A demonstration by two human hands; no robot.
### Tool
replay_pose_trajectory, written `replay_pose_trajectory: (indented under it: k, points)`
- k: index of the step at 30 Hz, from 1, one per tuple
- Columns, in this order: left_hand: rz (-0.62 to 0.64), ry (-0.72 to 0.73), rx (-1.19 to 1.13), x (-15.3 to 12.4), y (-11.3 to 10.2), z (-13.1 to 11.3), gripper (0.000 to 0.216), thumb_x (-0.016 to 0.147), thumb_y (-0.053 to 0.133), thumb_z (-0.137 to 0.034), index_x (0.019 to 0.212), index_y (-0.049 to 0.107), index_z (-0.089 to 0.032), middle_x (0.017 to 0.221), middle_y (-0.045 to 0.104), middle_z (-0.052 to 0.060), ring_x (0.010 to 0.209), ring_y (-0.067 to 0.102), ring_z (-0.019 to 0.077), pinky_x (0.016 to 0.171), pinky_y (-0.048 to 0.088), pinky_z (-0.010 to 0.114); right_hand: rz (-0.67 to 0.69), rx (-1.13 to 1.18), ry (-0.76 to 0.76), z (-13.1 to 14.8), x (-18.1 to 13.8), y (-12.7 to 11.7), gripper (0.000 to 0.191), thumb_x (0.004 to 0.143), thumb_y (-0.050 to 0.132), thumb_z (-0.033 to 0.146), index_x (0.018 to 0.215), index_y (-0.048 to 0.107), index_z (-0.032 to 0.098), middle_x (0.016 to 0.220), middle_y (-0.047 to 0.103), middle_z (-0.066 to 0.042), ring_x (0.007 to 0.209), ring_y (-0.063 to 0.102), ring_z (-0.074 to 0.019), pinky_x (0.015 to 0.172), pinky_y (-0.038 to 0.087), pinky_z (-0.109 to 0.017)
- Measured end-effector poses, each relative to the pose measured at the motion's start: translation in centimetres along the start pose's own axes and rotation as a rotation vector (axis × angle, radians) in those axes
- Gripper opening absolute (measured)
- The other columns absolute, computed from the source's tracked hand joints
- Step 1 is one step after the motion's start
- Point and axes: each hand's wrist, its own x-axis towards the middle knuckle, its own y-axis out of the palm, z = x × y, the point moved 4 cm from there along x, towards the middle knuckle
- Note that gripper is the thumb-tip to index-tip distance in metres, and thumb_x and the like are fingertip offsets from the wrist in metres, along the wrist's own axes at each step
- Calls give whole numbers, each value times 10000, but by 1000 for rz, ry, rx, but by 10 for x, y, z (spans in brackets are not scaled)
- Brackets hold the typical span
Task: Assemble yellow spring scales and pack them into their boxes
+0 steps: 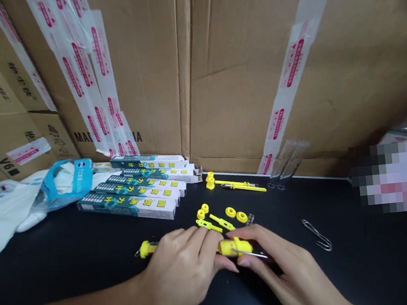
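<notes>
My left hand (190,264) is wrapped around a spring scale (147,248) lying crosswise, its tube mostly hidden by my fingers. A yellow cap with a small wire hook sticks out on the left. At the other end, a yellow collar (236,246) shows between my hands. My right hand (284,260) is closed around a thin metal-shafted tool (249,252), whose shaft lies against the collar; its dark rear part is mostly hidden in my palm. Just beyond my fingers lie yellow slotted strips (222,222), yellow rings (242,217), small yellow caps (201,214) and springs (250,219).
White-and-green boxes (129,205) are stacked at the back left beside a plastic bag (66,185). Yellow rods with springs (242,185) and clear tubes (291,163) sit at the back. A wire hook (317,235) lies to the right. Cardboard (224,73) walls the black table.
</notes>
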Motion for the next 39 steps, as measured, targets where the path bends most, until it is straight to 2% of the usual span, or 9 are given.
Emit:
replay_pose_trajectory:
  k: [9, 15, 25, 29, 33, 36, 39]
  points:
    - [47, 70, 119, 0, 0, -6, 370, 1086, 256, -283, 832, 505, -178, 643, 583, -11, 516, 577, 187, 457, 337, 343, -54, 2, -59, 12, -3, 0, 297, 959, 514, 67, 1196, 547, 243, 1033, 717, -35, 913, 721, -162, 814, 582, -215]
    - [66, 98, 161, -1, 1, -7, 355, 1079, 253, -254, 819, 485, -186, 636, 566, -8, 487, 559, 190, 430, 345, 344, -139, -162, -168, 17, -6, 1, 345, 943, 461, 19, 1225, 528, 205, 1062, 716, -79, 963, 715, -192, 811, 598, -236]
    - [127, 72, 165, -6, 1, -11, 337, 1074, 208, -223, 863, 469, -194, 648, 567, -14, 471, 581, 198, 381, 364, 345, -113, -181, -256, 17, -11, 7, 379, 940, 399, -29, 1269, 497, 132, 1066, 695, -110, 983, 691, -180, 899, 570, -251]
    - [172, -9, 107, -5, 4, -6, 388, 1084, 148, -263, 874, 469, -201, 655, 602, -15, 497, 629, 203, 382, 393, 346, -95, -191, -212, 16, -4, 5, 298, 997, 402, 64, 1257, 509, 164, 1032, 708, -92, 944, 712, -167, 819, 589, -208]
    - [108, -66, 77, -5, 2, -1, 397, 1089, 148, -323, 925, 487, -196, 711, 655, -8, 557, 675, 198, 433, 454, 340, -203, -263, -123, 11, 1, -3, 298, 1025, 475, 277, 1311, 470, 193, 1109, 700, -99, 987, 713, -182, 843, 591, -236]
    - [90, -88, 93, -5, 2, 0, 397, 1090, 151, -306, 919, 492, -197, 690, 655, -10, 536, 670, 197, 429, 441, 328, -363, -316, -92, 9, -1, -13, 282, 938, 626, 413, 1098, 533, 200, 995, 659, -91, 905, 695, -213, 793, 598, -293]
    - [91, -95, 118, -5, 2, 1, 421, 1090, 134, -297, 888, 490, -201, 652, 640, -9, 505, 653, 197, 421, 408, 312, -396, -325, -133, 11, -4, -18, 181, 935, 646, 356, 883, 521, 235, 773, 588, -2, 670, 641, -162, 631, 567, -249]
